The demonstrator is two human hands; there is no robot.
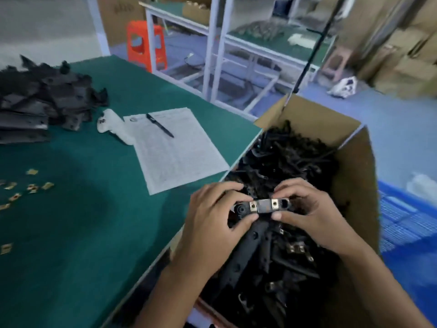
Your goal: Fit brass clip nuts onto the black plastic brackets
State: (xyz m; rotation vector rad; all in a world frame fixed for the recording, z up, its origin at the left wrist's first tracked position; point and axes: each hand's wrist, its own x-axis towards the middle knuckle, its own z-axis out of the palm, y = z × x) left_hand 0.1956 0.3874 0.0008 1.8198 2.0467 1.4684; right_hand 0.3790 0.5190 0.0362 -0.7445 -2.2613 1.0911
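Holding one black plastic bracket (262, 207) over cardboard box (354, 176), two brass clip nuts (253, 205) seated. Left hand (212, 221), right hand (307, 216): thumb and fingers pinching opposite ends. Judged light, rigid, smooth; best gripped at ends, clear of nuts. Loose nuts (30, 187) on green table (94, 221).

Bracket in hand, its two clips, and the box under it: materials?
Bracket: looks like matte black moulded plastic, dull with no glint. Clip nuts: probably brass or brass-plated metal, yellow and shiny, square with a centre hole. Box: plain brown cardboard, raw folded flaps. Both the left hand and right hand pinch the bracket.
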